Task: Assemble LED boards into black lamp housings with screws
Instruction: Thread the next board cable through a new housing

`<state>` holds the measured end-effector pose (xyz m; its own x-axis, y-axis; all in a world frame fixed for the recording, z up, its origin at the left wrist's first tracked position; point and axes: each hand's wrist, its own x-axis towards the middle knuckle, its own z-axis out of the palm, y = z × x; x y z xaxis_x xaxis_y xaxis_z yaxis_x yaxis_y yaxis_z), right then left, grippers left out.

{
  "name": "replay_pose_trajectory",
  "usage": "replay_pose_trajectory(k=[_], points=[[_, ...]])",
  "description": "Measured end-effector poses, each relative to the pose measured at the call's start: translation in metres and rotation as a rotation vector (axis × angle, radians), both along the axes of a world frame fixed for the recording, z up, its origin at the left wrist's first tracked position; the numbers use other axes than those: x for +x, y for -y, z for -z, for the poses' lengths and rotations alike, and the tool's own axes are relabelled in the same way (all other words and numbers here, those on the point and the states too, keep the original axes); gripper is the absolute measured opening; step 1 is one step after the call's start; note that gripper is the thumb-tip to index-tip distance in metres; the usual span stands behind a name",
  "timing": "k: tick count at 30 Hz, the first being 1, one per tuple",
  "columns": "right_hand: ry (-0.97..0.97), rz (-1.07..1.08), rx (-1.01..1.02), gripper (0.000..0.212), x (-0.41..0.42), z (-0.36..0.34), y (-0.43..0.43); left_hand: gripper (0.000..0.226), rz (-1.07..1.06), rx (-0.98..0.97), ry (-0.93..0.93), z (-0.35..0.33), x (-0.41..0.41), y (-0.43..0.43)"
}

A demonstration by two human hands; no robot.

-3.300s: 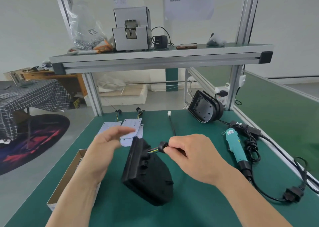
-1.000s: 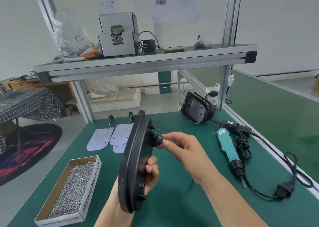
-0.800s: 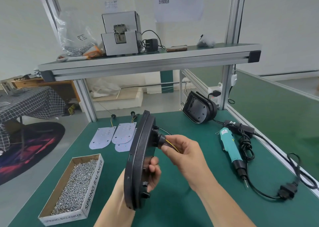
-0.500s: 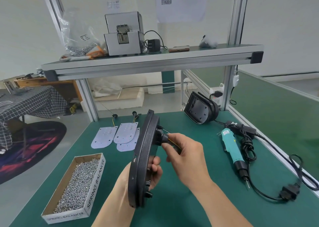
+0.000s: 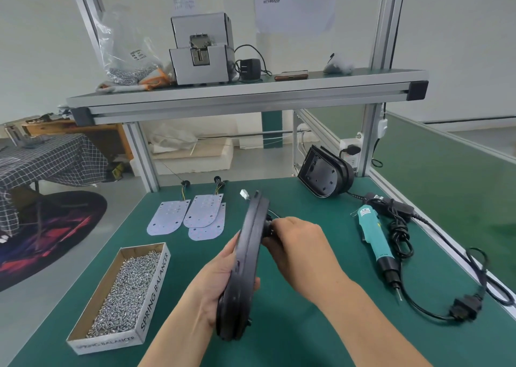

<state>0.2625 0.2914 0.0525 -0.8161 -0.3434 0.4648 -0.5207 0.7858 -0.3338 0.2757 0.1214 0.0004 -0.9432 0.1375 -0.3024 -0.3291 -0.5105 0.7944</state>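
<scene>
Housing is held edge-on above the counter, its long axis rising away from the person and its grommet side facing right; left hand fingers curl round its lower end; right hand fingers pinch the grommet; boards lie beyond.

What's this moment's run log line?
left hand: holds black lamp housing on edge | right hand: pinches cable grommet at its back | screwdriver: lying unheld

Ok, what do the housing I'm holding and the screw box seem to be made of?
Housing: likely moulded plastic, possibly cast metal; matte black, dull sheen, seam along its rim. Box: cardboard, brown inside walls, white printed outer face.
</scene>
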Motion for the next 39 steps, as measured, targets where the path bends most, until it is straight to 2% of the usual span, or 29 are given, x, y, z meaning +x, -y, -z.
replay_pose_trajectory(k=[3,5,6,7,8,9,10,12,14,19,22,25,30,35,39], points=[[0.207,-0.116,-0.226,0.007,-0.006,0.001,-0.013,0.054,0.058,-0.025,-0.187,-0.005,-0.002,0.001],[0.255,-0.145,-0.456,0.025,-0.008,-0.003,-0.026,0.059,0.033,-0.179,-0.287,-0.011,-0.004,0.002],[0.252,-0.106,-0.618,0.027,-0.009,-0.007,-0.034,0.059,-0.026,-0.266,-0.299,-0.013,-0.006,0.001],[0.309,-0.066,-0.803,0.017,-0.011,-0.013,-0.042,0.053,-0.085,-0.336,-0.316,-0.013,-0.008,0.001],[0.452,-0.061,-0.928,0.013,-0.013,-0.018,-0.048,0.046,-0.124,-0.380,-0.350,-0.016,-0.008,-0.001],[0.616,-0.092,-0.941,0.032,-0.015,-0.023,-0.052,0.041,-0.134,-0.414,-0.403,-0.018,-0.008,-0.002],[0.753,-0.140,-0.854,0.046,-0.014,-0.025,-0.054,0.040,-0.125,-0.433,-0.460,-0.020,-0.007,-0.005],[0.833,-0.218,-0.633,0.047,-0.009,-0.023,-0.052,0.048,-0.074,-0.472,-0.555,-0.023,-0.005,-0.011],[0.792,-0.261,-0.606,0.042,-0.005,-0.023,-0.052,0.052,-0.054,-0.512,-0.608,-0.022,-0.002,-0.013],[0.861,-0.371,-0.535,0.058,-0.003,-0.029,-0.070,0.038,0.003,-0.635,-0.722,-0.020,0.007,-0.013],[0.670,-0.310,-0.355,0.046,-0.001,-0.023,-0.059,0.037,0.035,-0.655,-0.781,-0.020,0.013,-0.019],[0.441,-0.265,-0.384,0.034,0.003,-0.013,-0.048,0.034,-0.010,-0.603,-0.770,-0.020,0.014,-0.020],[0.303,-0.333,-0.417,0.029,0.010,-0.009,-0.046,0.031,0.018,-0.603,-0.801,-0.018,0.015,-0.018],[0.133,-0.217,-0.224,0.020,0.013,-0.005,-0.042,0.034,-0.010,-0.605,-0.749,-0.010,0.013,-0.017],[0.047,-0.184,-0.119,0.022,0.013,-0.008,-0.042,0.034,-0.030,-0.598,-0.725,-0.008,0.011,-0.021]])
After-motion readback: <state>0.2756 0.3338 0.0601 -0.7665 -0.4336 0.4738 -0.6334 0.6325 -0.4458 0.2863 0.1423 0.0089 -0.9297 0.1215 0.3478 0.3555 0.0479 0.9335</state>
